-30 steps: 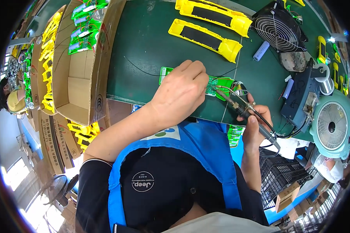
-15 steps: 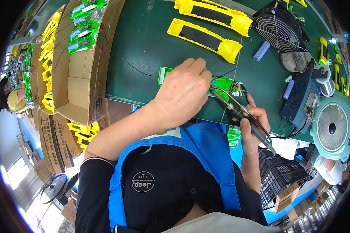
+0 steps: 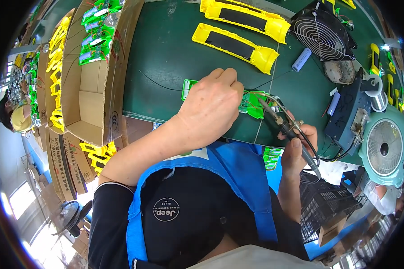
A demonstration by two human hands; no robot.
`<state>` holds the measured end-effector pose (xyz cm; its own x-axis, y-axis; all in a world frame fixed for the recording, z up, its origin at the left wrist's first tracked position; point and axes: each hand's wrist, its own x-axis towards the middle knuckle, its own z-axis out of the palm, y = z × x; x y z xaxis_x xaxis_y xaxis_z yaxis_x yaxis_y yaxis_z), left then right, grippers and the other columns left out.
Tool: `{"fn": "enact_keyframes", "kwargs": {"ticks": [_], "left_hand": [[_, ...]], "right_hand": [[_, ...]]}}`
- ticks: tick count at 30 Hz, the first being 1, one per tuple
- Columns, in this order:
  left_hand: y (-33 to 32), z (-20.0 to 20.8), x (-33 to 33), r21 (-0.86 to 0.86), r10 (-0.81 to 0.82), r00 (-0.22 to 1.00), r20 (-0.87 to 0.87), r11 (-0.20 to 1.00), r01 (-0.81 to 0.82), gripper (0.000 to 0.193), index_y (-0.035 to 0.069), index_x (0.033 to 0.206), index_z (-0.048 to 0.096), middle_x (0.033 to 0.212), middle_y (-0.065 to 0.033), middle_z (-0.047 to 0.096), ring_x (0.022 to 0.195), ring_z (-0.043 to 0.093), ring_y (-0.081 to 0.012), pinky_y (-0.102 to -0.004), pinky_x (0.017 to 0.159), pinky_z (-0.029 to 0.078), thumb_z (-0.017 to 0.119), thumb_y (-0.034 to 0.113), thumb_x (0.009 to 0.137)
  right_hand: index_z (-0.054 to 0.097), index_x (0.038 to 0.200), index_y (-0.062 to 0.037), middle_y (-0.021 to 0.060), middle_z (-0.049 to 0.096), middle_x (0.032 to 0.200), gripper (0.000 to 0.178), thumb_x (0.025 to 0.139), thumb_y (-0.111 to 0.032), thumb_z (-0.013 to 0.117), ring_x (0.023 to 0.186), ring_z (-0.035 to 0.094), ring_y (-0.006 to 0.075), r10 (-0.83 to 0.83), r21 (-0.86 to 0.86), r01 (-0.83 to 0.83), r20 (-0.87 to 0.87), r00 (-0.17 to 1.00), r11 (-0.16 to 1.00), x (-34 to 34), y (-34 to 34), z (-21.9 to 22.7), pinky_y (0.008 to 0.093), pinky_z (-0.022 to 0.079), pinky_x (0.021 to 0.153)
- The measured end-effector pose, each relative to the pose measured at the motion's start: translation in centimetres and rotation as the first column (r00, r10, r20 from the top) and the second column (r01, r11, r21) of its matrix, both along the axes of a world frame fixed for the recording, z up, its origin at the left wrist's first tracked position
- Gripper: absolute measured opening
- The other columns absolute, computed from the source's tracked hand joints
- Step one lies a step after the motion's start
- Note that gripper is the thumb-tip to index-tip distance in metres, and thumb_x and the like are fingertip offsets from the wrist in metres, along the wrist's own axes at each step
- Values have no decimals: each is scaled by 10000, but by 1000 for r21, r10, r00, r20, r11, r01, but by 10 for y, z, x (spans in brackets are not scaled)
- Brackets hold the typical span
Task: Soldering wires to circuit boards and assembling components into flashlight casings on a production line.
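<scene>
My left hand (image 3: 213, 105) is closed over the middle of a green plastic housing (image 3: 256, 110) lying on the bench. Its fingertips are hidden, and the housing's pale-edged end shows on the other side of the hand. A thin black wire (image 3: 159, 85) runs out on both sides of the fingers. In my right hand (image 3: 298, 143) is a soldering iron (image 3: 278, 120), slanting up and left, its tip at the housing's right part. Beside the iron's shaft, thin wires and a shiny round part are partly covered.
Two yellow casings (image 3: 235, 42) lie farther back. To the right are a black fan (image 3: 323, 33), a loose blue battery cell (image 3: 302, 59), a blue soldering station (image 3: 345, 114), a solder spool (image 3: 378, 101) and a pale green fan (image 3: 384, 148). A cardboard box (image 3: 92, 105) holding green assemblies stands left.
My right hand has moved a little right, carrying the soldering iron, so its tip has shifted right along the green housing. My left hand stays in nearly the same place.
</scene>
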<state>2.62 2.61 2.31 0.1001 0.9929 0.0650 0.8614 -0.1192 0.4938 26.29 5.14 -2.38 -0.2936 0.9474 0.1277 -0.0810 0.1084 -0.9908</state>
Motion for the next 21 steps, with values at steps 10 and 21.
{"fn": "enact_keyframes", "kwargs": {"ticks": [10,21], "left_hand": [[0,4,-5,0,-21,1000,8,1000,21,85,-12,708,515,846,-132,513,854,552,-298,-399,709,484,598,-25,698],[20,-9,-29,-101,109,808,579,993,-62,133,10,896,595,675,-40,577,549,484,-103,-270,523,426,673,60,801]], "right_hand": [[414,1075,-14,160,532,925,410,863,-266,657,718,589,229,-63,186,84,-120,991,979,-14,28,16,376,505,719],[412,1175,-44,157,562,1120,316,918,-120,578,970,648,301,119,292,-116,9,993,949,-70,60,15,382,469,905]]}}
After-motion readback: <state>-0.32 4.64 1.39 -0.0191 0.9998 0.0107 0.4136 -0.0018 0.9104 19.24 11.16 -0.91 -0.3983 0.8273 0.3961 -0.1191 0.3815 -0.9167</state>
